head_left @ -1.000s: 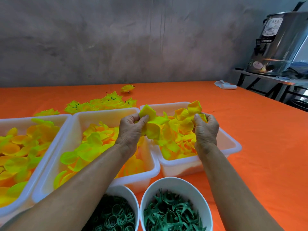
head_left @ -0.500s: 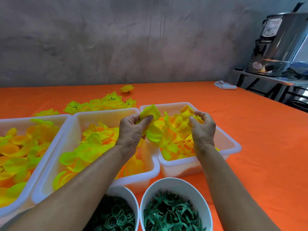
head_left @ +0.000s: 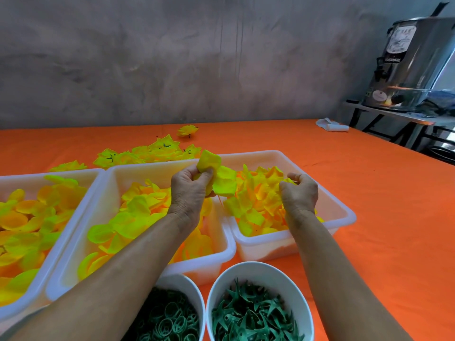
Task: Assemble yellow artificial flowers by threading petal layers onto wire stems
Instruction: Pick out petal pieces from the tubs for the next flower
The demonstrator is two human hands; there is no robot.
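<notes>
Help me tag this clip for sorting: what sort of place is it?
Probably a small craft workshop: sorted yellow petals fill white bins on an orange-covered table, finished flowers lie heaped behind, and the wall is bare cement.

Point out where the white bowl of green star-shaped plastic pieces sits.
The white bowl of green star-shaped plastic pieces sits at the bottom centre, right of the white bowl of green rings, under the right forearm.

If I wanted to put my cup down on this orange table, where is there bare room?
Bare orange cloth lies right of the right-hand tub, and along the wall between the finished flowers and the white roll. The near left is crowded: three tubs side by side, two bowls in front.
</notes>
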